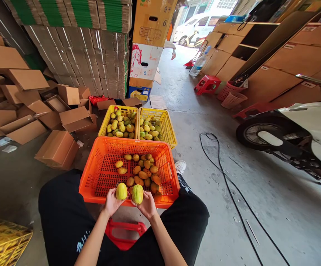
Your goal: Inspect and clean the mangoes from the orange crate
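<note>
My left hand [112,204] is closed round a yellow oval fruit [121,191], and my right hand [148,206] grips a greener, ridged yellow-green fruit [137,194]. Both are held side by side over the near rim of an orange plastic crate [94,173] between my knees. Inside that crate, several yellow-orange oval fruits [138,180] lie mostly towards the right half. Just beyond it stand two yellow crates, the left one [103,122] and the right one [170,129], holding many similar yellow-green fruits [119,125]. My fingertips behind the fruits are partly hidden.
Loose cardboard boxes [56,147] are heaped at the left, below bundled flat cartons [79,51]. A red stool [125,225] shows between my legs. At the right, a black cable [224,173] crosses the floor near a motorbike [310,136]. Another yellow crate [7,240] sits lower left.
</note>
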A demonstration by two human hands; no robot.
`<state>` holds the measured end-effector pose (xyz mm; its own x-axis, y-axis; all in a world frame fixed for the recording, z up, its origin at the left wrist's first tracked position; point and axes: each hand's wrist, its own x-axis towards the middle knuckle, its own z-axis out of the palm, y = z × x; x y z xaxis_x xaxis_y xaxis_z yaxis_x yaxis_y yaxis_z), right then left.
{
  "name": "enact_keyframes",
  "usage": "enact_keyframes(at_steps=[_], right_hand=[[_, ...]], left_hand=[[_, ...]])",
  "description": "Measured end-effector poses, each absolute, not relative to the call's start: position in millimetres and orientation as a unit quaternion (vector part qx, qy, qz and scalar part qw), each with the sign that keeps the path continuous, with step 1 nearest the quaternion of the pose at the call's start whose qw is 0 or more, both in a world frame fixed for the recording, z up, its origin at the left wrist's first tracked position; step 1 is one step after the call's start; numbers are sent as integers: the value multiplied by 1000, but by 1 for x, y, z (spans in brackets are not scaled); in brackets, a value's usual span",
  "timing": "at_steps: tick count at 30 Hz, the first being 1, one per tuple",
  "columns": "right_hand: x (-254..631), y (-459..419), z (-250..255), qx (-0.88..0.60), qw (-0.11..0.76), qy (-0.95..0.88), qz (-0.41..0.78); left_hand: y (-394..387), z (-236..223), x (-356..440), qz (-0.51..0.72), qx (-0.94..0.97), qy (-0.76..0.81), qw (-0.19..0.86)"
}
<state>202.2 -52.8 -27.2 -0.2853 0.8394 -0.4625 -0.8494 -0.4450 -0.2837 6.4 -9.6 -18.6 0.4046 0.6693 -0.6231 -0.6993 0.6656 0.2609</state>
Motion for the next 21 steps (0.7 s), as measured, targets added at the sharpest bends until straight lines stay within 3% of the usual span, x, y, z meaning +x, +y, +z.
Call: enact_keyframes(at_steps=[21], right_hand=[[198,-54,-39,-323,546,0,773]], left_hand=[[-12,-14,7,394,67,397,826]])
